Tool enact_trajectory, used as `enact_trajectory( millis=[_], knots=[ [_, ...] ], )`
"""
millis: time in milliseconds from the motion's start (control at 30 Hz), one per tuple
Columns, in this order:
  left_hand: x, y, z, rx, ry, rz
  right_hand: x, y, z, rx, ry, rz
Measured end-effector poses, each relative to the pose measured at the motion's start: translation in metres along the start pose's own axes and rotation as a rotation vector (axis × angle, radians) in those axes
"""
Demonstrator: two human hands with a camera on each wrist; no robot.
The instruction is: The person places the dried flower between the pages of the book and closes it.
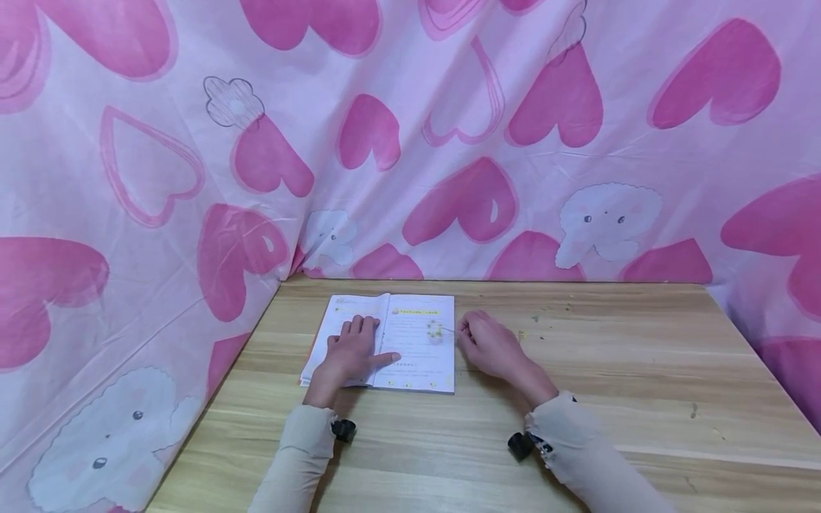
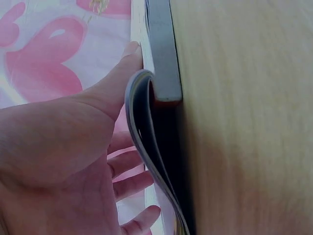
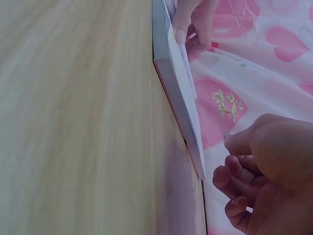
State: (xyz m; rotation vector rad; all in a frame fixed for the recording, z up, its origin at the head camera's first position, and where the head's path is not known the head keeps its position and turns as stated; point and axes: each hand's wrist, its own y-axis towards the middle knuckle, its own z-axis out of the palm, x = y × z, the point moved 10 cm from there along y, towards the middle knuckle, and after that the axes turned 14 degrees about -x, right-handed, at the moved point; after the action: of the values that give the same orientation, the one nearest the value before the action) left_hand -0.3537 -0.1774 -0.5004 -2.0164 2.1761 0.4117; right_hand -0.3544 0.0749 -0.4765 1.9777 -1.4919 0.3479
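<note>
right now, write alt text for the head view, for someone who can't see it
The fingers of a right hand pinch a sprig of yellow flowers over the right page of an open book. The left hand rests on the book, which lies on a wooden table before pink heart-patterned cloth.

Open book [image 1: 410, 340], sprig [image 1: 435, 329] above its page

The book lies flat on the surface [image 1: 410, 449], its white pages printed with text, a yellow heading topping the right-hand page and small yellow marks along the foot. The sprig has a thin stem and tiny pale-yellow blossoms; pinched in the right hand [image 1: 490, 345], it hangs apart from the paper, blossoms pointing left.
</note>
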Motion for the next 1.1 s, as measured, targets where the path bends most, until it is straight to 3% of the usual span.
enact_trajectory(
  millis=[600,900,1100],
  knots=[
    [-0.004,-0.001,-0.002,0.016,0.011,-0.004,0.018,0.019,0.047,0.045,-0.034,0.087],
    [-0.003,0.001,-0.001,0.017,0.013,-0.003,0.009,0.024,0.047,0.034,0.002,0.111],
    [-0.002,0.0,-0.001,0.021,0.014,-0.011,-0.001,0.031,0.036,-0.008,0.014,0.058]
  ],
)
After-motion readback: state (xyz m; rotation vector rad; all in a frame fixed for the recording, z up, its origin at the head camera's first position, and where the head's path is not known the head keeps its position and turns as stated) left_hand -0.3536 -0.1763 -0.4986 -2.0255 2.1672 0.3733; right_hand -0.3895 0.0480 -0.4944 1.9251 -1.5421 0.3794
